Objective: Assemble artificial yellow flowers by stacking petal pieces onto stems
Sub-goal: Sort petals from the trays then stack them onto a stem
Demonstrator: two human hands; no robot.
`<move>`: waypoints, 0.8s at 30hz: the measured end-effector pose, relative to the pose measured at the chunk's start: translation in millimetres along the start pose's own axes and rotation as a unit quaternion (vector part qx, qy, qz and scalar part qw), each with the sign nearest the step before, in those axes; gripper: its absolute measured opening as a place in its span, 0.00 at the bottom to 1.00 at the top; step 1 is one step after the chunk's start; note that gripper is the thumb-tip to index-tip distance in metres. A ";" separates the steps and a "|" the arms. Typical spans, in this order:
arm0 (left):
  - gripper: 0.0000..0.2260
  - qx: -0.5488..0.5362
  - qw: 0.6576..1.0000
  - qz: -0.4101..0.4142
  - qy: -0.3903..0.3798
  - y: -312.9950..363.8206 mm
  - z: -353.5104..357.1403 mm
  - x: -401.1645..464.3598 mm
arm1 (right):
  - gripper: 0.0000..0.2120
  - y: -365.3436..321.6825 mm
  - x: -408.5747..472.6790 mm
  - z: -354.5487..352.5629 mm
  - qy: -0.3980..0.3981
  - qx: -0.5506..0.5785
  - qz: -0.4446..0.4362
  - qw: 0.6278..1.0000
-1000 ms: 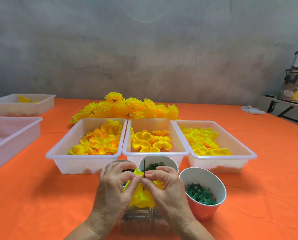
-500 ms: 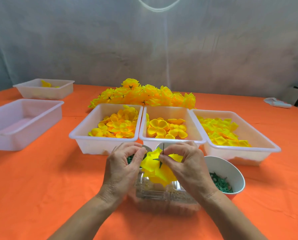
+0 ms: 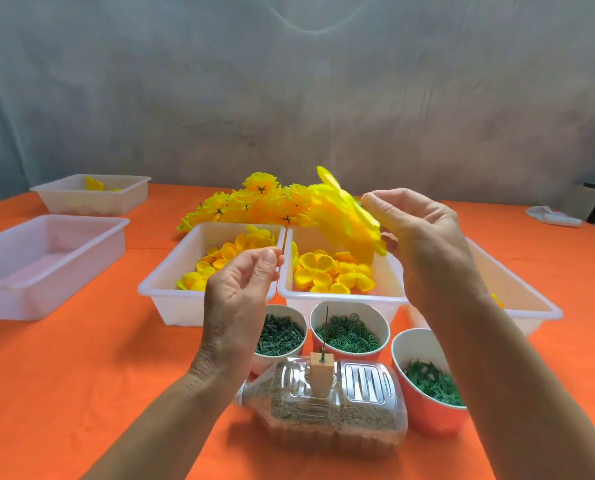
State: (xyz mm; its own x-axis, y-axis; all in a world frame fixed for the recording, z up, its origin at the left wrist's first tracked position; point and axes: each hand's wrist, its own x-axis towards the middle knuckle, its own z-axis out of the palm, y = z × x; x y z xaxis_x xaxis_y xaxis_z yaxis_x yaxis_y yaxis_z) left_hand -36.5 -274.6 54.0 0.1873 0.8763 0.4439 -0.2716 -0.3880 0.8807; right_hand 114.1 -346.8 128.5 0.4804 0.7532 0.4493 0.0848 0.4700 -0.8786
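Above the middle tray on the orange table, the left hand pinches a thin stem, apart from the right hand, whose fingers hold a yellow flower just right of that stem.

Yellow flower, orange tablecloth, white trays, green pieces

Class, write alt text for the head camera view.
A right hand lifts a stacked yellow flower while the left hand pinches a thin stem, above white trays of petals on an orange table.
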 end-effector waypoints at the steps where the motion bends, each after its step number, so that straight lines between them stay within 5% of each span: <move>1: 0.10 -0.006 1.000 -0.011 -0.010 3.1 3.5 3.0 | 0.05 1.8 5.6 -2.6 0.016 0.055 0.035 0.998; 5: 0.18 -0.015 0.992 -0.099 -0.071 12.4 23.6 19.6 | 0.16 28.1 12.0 -1.6 0.047 0.258 0.173 0.949; 9: 0.22 -0.054 0.970 -0.201 -0.125 15.9 42.0 36.0 | 0.22 54.3 8.3 4.8 0.024 0.323 0.253 0.912; 14: 0.05 -0.080 0.966 -0.234 -0.074 6.6 47.7 51.7 | 0.08 68.6 13.4 5.1 0.060 0.365 0.301 0.879; 24: 0.06 0.128 0.981 -0.129 -0.072 0.9 40.1 84.1 | 0.06 98.1 14.4 -6.1 -0.077 0.158 0.196 0.965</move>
State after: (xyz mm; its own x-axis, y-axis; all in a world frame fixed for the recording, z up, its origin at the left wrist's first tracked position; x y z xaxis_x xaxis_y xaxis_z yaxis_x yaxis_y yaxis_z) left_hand 16.9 -212.8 98.7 0.3548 0.9124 0.2042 0.0448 -0.2347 0.9710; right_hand 134.6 -292.7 47.8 0.2849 0.9495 0.1317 -0.3587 0.2330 -0.9039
